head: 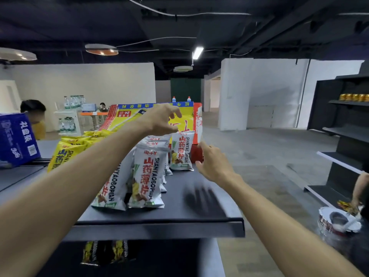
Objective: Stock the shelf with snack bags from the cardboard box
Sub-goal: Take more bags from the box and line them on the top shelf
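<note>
Our left hand (161, 119) hovers loose and empty over the far white bag (181, 150). Our right hand (211, 161) is spread empty at its 3 o'clock, probably to keep it upright on the shelf (179, 216). The box (129, 116) stands at 12 o'clock, close for refills.

The shelf (199, 216) is finished in dark grey. The white snack bags (147, 176) are printed with red characters, black lettering and a green strip at the bottom. The yellow snack bags (65, 152) are marked in red. The cardboard box (187, 124) is printed yellow, banded with blue and edged in red. The carton (17, 138) is coloured blue with white characters.
</note>
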A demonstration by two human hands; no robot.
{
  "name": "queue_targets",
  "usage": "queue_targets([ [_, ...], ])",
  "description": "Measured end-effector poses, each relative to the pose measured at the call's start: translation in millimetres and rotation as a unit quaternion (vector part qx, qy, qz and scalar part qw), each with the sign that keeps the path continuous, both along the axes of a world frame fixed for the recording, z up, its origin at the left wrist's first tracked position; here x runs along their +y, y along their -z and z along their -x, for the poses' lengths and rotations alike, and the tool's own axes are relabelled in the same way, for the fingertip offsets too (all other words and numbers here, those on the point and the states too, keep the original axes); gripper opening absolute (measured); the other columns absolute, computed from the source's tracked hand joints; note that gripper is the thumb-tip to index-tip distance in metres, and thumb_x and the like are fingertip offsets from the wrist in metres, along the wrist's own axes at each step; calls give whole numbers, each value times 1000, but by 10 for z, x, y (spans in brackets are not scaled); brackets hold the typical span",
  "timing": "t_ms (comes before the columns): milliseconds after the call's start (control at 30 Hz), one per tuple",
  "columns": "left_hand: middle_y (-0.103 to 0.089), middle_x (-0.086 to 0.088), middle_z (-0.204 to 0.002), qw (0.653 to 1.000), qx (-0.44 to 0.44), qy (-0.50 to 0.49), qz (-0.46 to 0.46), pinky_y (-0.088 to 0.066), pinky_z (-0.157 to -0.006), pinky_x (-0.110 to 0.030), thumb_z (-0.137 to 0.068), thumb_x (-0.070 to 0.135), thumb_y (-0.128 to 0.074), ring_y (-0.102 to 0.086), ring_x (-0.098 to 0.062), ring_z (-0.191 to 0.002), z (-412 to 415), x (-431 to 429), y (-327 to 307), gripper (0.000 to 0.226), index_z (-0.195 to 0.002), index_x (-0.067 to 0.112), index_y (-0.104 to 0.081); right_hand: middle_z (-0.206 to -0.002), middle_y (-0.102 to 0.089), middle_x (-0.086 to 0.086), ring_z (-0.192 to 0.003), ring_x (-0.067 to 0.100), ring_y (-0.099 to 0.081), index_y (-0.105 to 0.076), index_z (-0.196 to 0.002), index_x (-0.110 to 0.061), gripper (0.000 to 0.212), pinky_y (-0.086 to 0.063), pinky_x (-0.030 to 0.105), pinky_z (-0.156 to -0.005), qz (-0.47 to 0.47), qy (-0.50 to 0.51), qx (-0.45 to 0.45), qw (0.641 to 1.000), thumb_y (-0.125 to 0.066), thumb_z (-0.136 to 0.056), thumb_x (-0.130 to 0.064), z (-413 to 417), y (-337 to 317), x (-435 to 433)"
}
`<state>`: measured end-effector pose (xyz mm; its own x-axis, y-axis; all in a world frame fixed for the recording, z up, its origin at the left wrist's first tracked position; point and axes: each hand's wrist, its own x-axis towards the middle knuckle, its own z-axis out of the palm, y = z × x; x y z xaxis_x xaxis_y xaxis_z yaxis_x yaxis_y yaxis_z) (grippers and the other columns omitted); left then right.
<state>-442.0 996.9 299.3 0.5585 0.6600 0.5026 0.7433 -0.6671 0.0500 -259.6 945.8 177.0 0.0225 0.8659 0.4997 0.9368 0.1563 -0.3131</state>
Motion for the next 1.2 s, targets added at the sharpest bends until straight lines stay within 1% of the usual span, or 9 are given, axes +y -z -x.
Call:
queue_targets([
  [133, -63, -4, -110, 1000, 23, 11, -7, -48, -79, -29, -83, 23, -71, -57, -18, -95, -305, -325, 93, 34, -116, 18, -63, -114, -62, 14, -104, 36, -58, -47, -129, -14, 43, -46, 39, -83, 12, 13, -12, 1000, -59, -88, -18, -255, -22, -394],
  [433, -66, 2, -99, 999, 27, 9, -19, -53, -80, -37, -83, 27, -64, -61, -22, -94, -982, -1146, 541, 32, -114, 22, -63, -115, -64, 9, -106, 31, -59, -50, -130, -16, 42, -51, 40, -84, 6, 68, 0, 998, -62, -91, -26, -915, 129, -1160],
  [567, -66, 10, -99, 997, 23, 56, -40, -50, -70, -31, -85, 34, -60, -62, -16, -90, -1093, -1789, 1245, 28, -113, 27, -61, -110, -66, 10, -102, 30, -61, -56, -121, -13, 36, -51, 41, -84, 27, 77, 20, 996, -64, -89, -27, -1164, 608, -1544],
  [667, -64, 7, -101, 996, 60, 64, -27, -41, -63, -30, -86, 33, -56, -63, -21, -90, -1123, -2190, 2025, 27, -112, 24, -59, -108, -66, 4, -103, 26, -61, -57, -119, -18, 34, -49, 35, -81, 75, 95, 29, 992, -64, -87, -28, -1211, 1187, -1804],
  [833, -58, 2, -92, 988, 121, 52, 84, -42, -55, -31, -87, 33, -52, -62, -26, -84, -1032, -2526, 3338, 19, -100, 21, -57, -102, -67, 3, -98, 25, -63, -58, -117, -20, 35, -50, 37, -84, 179, 98, 87, 975, -66, -85, -29, -1085, 2360, -2208],
  [900, -59, -1, -96, 978, 138, 45, 150, -40, -56, -33, -87, 33, -51, -61, -28, -88, -946, -2592, 3832, 21, -101, 18, -57, -101, -66, 3, -98, 25, -62, -57, -117, -20, 35, -50, 37, -85, 237, 99, 100, 961, -67, -85, -29, -1018, 2827, -2392],
  [1000, -63, -8, -95, 956, 143, 50, 253, -48, -59, -37, -81, 33, -49, -63, -33, -89, -801, -2687, 4472, 30, -99, 12, -61, -102, -67, 5, -99, 29, -62, -56, -117, -19, 36, -50, 37, -82, 310, 100, 107, 940, -65, -84, -28, -943, 3444, -2637],
  [1100, -63, -7, -87, 939, 169, 39, 297, -42, -54, -35, -81, 34, -50, -64, -33, -83, -695, -2815, 5002, 25, -92, 15, -61, -105, -67, 9, -101, 32, -61, -54, -115, -16, 35, -48, 38, -76, 367, 104, 93, 920, -64, -84, -29, -895, 3920, -2840],
  [1200, -63, -4, -98, 917, 207, 28, 339, -41, -59, -34, -87, 36, -48, -64, -30, -91, -658, -2939, 5420, 26, -102, 19, -61, -100, -66, 11, -95, 36, -62, -52, -111, -14, 31, -44, 38, -66, 414, 114, 94, 898, -62, -84, -26, -873, 4352, -3019],
])
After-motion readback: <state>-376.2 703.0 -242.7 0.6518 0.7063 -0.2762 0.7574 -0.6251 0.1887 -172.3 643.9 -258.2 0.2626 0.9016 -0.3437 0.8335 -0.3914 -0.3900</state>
